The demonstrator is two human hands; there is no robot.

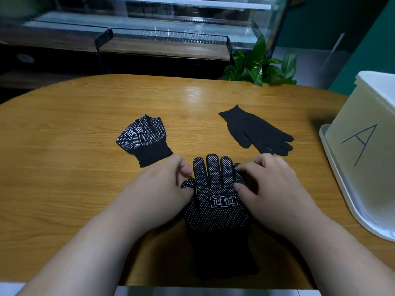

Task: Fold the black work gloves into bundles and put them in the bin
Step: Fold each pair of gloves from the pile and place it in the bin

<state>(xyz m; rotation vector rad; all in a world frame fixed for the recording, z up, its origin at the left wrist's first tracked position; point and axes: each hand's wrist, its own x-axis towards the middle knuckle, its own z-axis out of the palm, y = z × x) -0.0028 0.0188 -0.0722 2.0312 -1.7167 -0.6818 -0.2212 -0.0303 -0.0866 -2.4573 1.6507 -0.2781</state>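
A black dotted work glove (215, 201) lies flat at the near middle of the table, fingers pointing away from me, white logo facing up. My left hand (164, 189) pinches its thumb side. On the opposite edge, my right hand (267, 184) pinches the little-finger side. A folded dotted glove bundle (145, 139) lies to the far left of them. A plain black glove (258, 131) lies flat at the far right. The white bin (363, 150) marked "A" stands at the right edge.
The wooden table (85, 167) has a rounded far edge. A green potted plant (260, 65) stands just behind it at the right. Dark shelving and a glass case (149, 28) fill the background.
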